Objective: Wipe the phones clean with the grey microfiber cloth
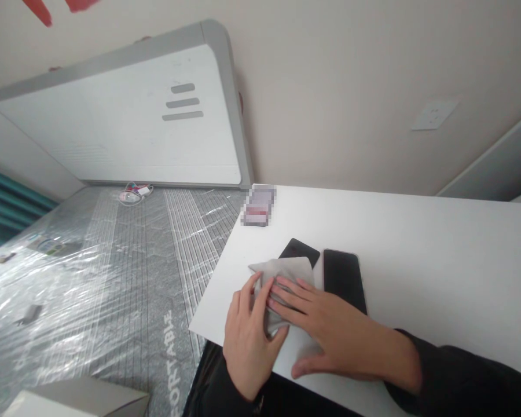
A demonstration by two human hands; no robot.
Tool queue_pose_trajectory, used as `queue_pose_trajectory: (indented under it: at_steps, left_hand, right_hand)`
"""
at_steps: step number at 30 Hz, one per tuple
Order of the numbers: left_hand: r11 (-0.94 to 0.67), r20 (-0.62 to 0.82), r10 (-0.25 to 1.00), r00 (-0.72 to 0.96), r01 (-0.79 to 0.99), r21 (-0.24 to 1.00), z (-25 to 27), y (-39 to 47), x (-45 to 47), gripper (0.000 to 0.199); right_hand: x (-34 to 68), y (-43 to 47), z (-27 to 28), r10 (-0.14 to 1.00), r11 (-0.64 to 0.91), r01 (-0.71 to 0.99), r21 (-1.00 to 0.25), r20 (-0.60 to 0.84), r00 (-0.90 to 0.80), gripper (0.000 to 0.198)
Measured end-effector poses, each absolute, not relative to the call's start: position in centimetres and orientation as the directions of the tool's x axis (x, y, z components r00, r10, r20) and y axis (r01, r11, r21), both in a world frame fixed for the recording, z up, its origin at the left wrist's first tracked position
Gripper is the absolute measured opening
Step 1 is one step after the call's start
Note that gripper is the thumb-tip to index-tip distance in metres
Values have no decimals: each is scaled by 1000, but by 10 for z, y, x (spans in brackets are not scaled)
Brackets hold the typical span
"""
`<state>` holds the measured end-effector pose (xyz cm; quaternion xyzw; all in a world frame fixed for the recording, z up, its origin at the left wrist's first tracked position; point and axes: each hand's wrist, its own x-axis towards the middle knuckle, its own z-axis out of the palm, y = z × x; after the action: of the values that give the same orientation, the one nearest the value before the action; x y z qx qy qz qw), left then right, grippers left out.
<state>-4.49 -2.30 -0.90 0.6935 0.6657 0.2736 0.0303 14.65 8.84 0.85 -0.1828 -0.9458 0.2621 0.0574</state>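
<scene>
1 left hand (248,343) and 1 right hand (323,318) rest unclenched on a grey cloth (289,266). It partly covers 1 dark slab (298,249) — beside 1 black phone (342,277).

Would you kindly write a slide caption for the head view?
Left hand and right hand on a pale cloth, beside a dark phone on a white table.

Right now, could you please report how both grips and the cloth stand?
Left grip and right grip both on grey cloth. Cloth partly covering dark flat device. Black phone close by, partly hidden behind right grip.
</scene>
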Motion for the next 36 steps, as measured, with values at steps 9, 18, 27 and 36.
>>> queue_pose_trajectory:
  at_steps: [9, 18, 27, 36]
  left_hand:
    - [-115, 359, 932, -43, 906, 406, -13, -22, -47, 74]
    - [-108, 381, 923, -51, 916, 386, -17, -23, -49, 86]
    - [-113, 386, 921, -55, 909, 401, -19, -23, -49, 83]
    - [-97, 380, 922, -70, 909, 405, -19, -23, -49, 86]
  right_hand:
    - [142, 93, 6, 380, 815, 316, -486, 35, -924, 96]
    - [140, 90, 7, 354, 823, 291, -487, 41, -934, 95]
    - [137, 83, 3, 368, 820, 298, -489, 50, -929, 103]
    - [132, 84, 7, 371, 820, 310, -482, 33, -928, 102]
